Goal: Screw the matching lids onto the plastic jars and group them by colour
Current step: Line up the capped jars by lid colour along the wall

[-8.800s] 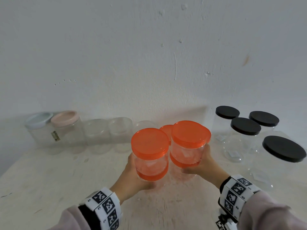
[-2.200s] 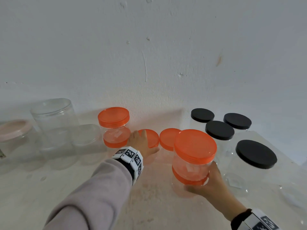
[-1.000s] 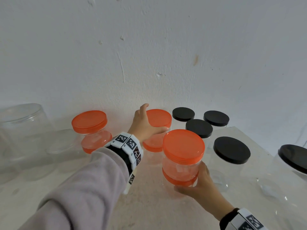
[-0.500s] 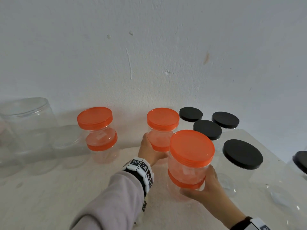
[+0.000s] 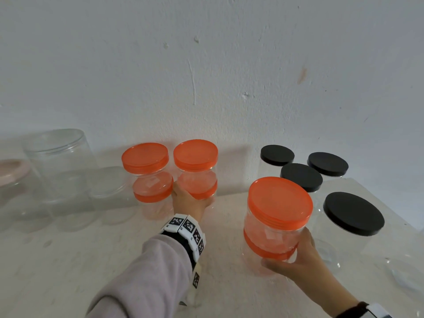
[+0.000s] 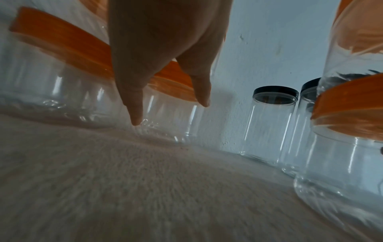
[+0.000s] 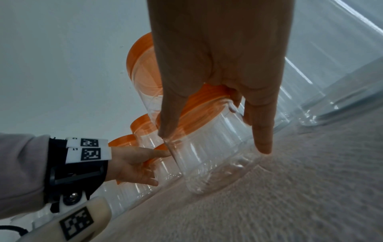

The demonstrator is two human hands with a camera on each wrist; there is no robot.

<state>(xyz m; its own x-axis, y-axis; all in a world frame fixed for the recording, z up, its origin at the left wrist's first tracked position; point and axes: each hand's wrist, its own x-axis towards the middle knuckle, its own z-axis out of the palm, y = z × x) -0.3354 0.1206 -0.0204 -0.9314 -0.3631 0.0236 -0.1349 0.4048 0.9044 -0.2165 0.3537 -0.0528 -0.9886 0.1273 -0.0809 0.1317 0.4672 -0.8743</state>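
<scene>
Three stacks of clear jars with orange lids are in the head view. One stack stands by the wall. My left hand grips the lower jar of a second stack right beside it; whether they touch I cannot tell. In the left wrist view my left hand reaches down its clear wall. My right hand grips the third stack nearer me, low on its side. In the right wrist view my right hand holds that stack tilted, its base close to the table.
Several black-lidded jars stand at the right, close to the stack in my right hand. Clear jars with clear lids and a pink-lidded jar stand at the left. The wall closes the back. Another clear jar sits at the right edge.
My left hand has moved its orange stack leftwards until it stands beside the stack by the wall. My right hand keeps hold of its stack near the black-lidded jars.
</scene>
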